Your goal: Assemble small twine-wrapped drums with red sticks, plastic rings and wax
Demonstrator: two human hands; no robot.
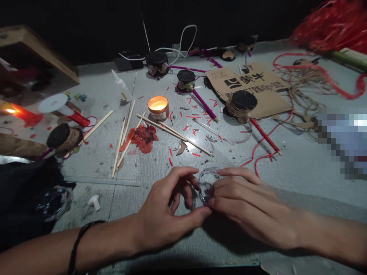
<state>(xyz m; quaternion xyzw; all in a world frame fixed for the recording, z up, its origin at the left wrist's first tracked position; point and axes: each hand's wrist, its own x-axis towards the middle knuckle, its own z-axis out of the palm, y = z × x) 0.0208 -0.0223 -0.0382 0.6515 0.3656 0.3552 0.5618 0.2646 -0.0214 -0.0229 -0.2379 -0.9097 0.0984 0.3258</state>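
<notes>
Just in front of me, my right hand (249, 202) is closed on a small clear plastic cup (204, 187), its fingers covering the right side. My left hand (172, 206) curves around the left side with fingers apart. A left fingertip is at the cup's rim, and the left thumb reaches below it, close to the right fingers. Whether the left fingers press on the cup is hard to see. Beyond the hands lie thin wooden sticks (183, 138), red wax (145, 137) and small red scraps (196, 154).
A lit tin candle (158, 107) burns ahead, and a red candle (21, 114) burns at left. Black-topped rope-wrapped drums (243, 101) with stick handles lie around printed cardboard (252, 84). Red cord (260, 147) runs at right. A glue stick (101, 181) lies at left.
</notes>
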